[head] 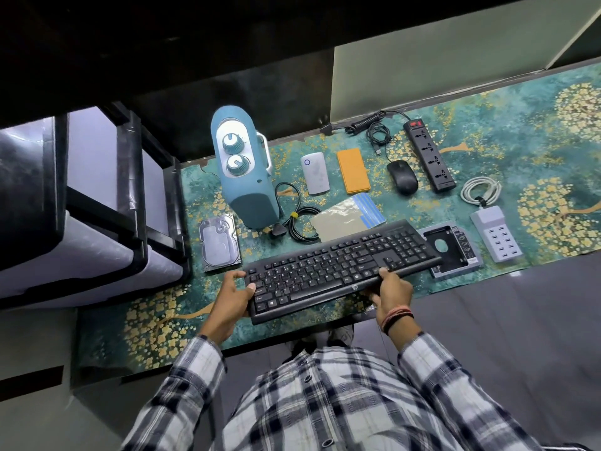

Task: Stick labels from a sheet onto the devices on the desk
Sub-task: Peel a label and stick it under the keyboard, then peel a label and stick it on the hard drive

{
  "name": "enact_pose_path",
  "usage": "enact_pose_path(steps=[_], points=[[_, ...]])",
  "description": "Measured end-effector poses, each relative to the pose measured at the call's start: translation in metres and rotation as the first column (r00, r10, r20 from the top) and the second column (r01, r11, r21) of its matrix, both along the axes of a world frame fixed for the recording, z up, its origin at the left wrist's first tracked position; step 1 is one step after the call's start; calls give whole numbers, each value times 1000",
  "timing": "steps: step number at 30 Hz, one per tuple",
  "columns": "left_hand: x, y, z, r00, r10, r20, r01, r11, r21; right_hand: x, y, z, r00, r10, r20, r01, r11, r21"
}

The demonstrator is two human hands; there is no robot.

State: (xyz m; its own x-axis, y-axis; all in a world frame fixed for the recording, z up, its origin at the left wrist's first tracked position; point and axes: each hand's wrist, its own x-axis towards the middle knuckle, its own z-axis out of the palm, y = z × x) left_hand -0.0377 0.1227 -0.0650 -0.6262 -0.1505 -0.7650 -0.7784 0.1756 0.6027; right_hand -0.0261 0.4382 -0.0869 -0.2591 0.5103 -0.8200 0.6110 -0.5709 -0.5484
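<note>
A black keyboard (338, 265) is held slightly above the desk near its front edge. My left hand (232, 296) grips its left end, and my right hand (392, 289) grips its front edge right of the middle. Just behind the keyboard lies the label sheet (344, 219), a shiny backing with blue strips at its right side. Other devices lie on the desk: a hard drive (219, 244), a blue heater with two knobs (242, 167), a white power bank (314, 173), an orange power bank (353, 171), a black mouse (402, 177), a black power strip (429, 156) and a white USB charger (496, 234).
A patterned teal mat (536, 157) covers the desk. A drive caddy (452, 247) lies partly under the keyboard's right end. Coiled cables (300, 222) sit beside the heater, a white cable (481, 190) behind the charger. A black-framed rack (97, 206) stands at the left.
</note>
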Motion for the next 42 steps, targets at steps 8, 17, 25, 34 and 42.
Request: enact_pose_path(steps=[8,17,25,34,42], points=[[23,-25,-81,996,-82,16,83,943,-321,17,-13,-11,992,104,69,-91,980,-175],[17,-17,-82,999,-43,7,41,872,-487,23,-4,-24,954,288,80,-269,945,-188],[15,-17,-83,1000,-7,-28,-7,889,-458,12,-1,-9,891,445,86,-430,890,-151],[19,-22,-89,997,74,39,-49,894,-445,-59,-8,-1,931,304,-202,-333,934,-130],[25,-23,-92,998,65,-21,-67,889,-452,-107,-18,-18,944,268,-195,-304,933,-191]])
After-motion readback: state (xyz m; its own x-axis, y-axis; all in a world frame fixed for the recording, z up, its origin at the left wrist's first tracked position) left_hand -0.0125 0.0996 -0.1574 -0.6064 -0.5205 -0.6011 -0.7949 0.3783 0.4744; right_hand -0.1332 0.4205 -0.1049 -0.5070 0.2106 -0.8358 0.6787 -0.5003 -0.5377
